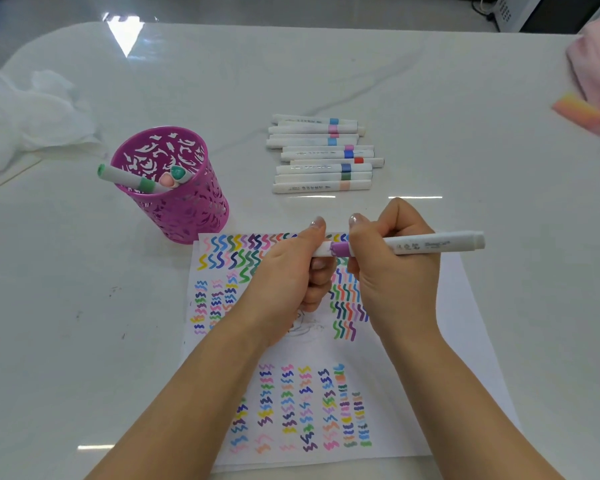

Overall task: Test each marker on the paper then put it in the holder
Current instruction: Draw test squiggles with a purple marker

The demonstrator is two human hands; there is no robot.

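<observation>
Now gripping purple-banded marker [406, 244], cap [323, 250] in left hand [284, 271], barrel [440, 242] in right hand [395, 275]; could jerk apart suddenly, smearing ink across paper [461, 323].

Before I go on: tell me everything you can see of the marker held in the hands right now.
The marker is slim white plastic with a purple band and small dark print on its barrel. It is held level, left to right, over the scribbled paper. The left hand grips its left end, the right hand its barrel beside the band; the flat right end juts free. Its tip is hidden.
</observation>
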